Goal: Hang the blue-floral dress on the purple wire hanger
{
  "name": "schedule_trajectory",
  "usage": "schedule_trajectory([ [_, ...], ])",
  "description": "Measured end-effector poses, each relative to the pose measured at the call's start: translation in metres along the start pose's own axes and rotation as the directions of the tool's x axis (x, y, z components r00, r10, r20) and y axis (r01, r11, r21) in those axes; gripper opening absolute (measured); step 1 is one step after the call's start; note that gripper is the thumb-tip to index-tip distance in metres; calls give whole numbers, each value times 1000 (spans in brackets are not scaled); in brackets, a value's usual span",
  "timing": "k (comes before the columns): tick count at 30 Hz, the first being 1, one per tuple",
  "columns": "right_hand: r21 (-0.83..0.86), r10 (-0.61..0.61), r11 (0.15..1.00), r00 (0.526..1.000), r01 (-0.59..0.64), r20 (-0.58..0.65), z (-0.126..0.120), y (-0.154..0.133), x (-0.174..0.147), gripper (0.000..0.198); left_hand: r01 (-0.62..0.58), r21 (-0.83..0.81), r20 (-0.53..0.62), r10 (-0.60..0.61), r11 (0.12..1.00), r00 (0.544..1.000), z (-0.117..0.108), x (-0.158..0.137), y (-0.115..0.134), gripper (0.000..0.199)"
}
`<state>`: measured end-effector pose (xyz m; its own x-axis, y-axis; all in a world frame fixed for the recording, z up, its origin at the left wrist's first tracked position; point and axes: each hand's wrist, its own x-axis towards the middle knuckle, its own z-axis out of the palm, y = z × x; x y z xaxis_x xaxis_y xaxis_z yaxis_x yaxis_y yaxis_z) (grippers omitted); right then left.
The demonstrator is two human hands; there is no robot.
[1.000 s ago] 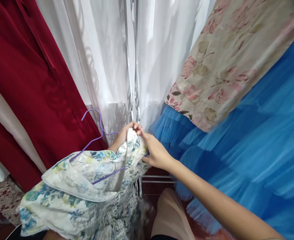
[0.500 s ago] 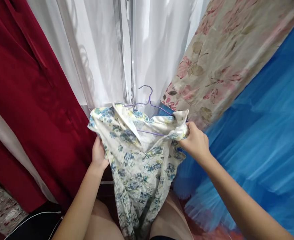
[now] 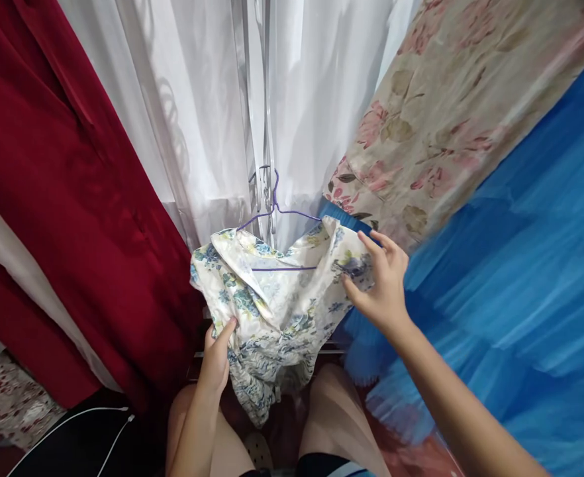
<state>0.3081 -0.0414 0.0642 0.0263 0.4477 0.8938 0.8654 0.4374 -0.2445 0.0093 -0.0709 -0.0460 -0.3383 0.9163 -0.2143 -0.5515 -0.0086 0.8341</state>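
Note:
A white dress with a blue and yellow floral print [image 3: 252,331] hangs on a thin purple hanger [image 3: 275,207], its neckline facing up and its lower part bunched between my knees. My left hand [image 3: 216,361] is closed on the dress's left side, thumb on the front of the cloth. At the right shoulder, my right hand [image 3: 384,281] has its fingers spread, thumb and fingertips at the edge of the fabric without gripping it. The hanger's bottom bar shows through the open neckline.
White curtain-like cloth [image 3: 197,99] hangs straight ahead. On the left hangs dark red fabric [image 3: 98,218]. A beige floral cloth [image 3: 421,132] and a blue tulle garment [image 3: 520,278] hang at the right. A black item with white edging [image 3: 68,437] lies at lower left.
My right hand has let go of the shoulder and spread its fingers. My left hand has moved down and right along the dress. The hanger has shifted left and the dress's hem has risen.

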Motion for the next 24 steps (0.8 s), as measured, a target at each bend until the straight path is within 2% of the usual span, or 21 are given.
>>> schedule_trajectory([
  [2, 145, 144, 981, 982, -126, -122, 9, -19, -34, 41, -12, 4, -66, 12, 1000, 998, -1, -8, -6, 41],
  [3, 266, 228, 943, 969, -198, -90, 16, -31, -53, 26, -32, 10, -83, 33, 999, 996, -1, -12, -8, 41],
  [4, 388, 303, 872, 952, -299, 54, 25, -44, -71, 13, -58, 16, -86, 60, 998, 995, -1, -15, -9, 40],
  [5, 459, 330, 781, 904, -423, 273, 35, -57, -87, 12, -85, 21, -75, 86, 996, 993, 0, -18, -9, 40],
  [6, 477, 301, 706, 831, -524, 468, 45, -69, -100, 17, -105, 25, -55, 106, 994, 993, 0, -21, -9, 41],
  [8, 459, 244, 614, 708, -642, 663, 62, -88, -119, 23, -137, 32, -28, 137, 990, 990, 0, -25, -8, 45],
  [9, 456, 219, 590, 675, -666, 704, 69, -96, -124, 25, -146, 35, -23, 146, 989, 989, -1, -27, -7, 47],
  [12, 499, 191, 528, 668, -687, 719, 78, -107, -128, 31, -173, 53, 0, 174, 983, 985, -5, -33, -1, 50],
  [15, 527, 234, 385, 632, -758, 738, 72, -108, -131, 35, -268, 192, 8, 271, 944, 962, -12, -37, 3, 49],
  [16, 524, 254, 320, 604, -789, 755, 68, -107, -134, 36, -338, 279, -19, 357, 899, 934, -15, -39, 3, 50],
  [18, 503, 285, 202, 542, -840, 790, 58, -106, -143, 38, -487, 453, -44, 564, 747, 825, -18, -44, -1, 55],
  [19, 491, 297, 159, 515, -857, 804, 53, -107, -146, 38, -542, 512, -17, 638, 666, 770, -19, -47, -6, 57],
  [20, 479, 304, 128, 494, -868, 814, 48, -107, -149, 38, -579, 540, 42, 668, 611, 743, -18, -50, -12, 56],
  [21, 469, 304, 108, 479, -876, 824, 44, -108, -151, 38, -599, 538, 135, 641, 592, 755, -16, -53, -19, 50],
  [23, 458, 292, 95, 465, -884, 836, 36, -111, -150, 38, -582, 503, 340, 473, 639, 813, -11, -59, -36, 29],
  [24, 457, 285, 96, 464, -884, 839, 34, -112, -148, 38, -553, 495, 414, 378, 671, 828, -7, -61, -44, 21],
])
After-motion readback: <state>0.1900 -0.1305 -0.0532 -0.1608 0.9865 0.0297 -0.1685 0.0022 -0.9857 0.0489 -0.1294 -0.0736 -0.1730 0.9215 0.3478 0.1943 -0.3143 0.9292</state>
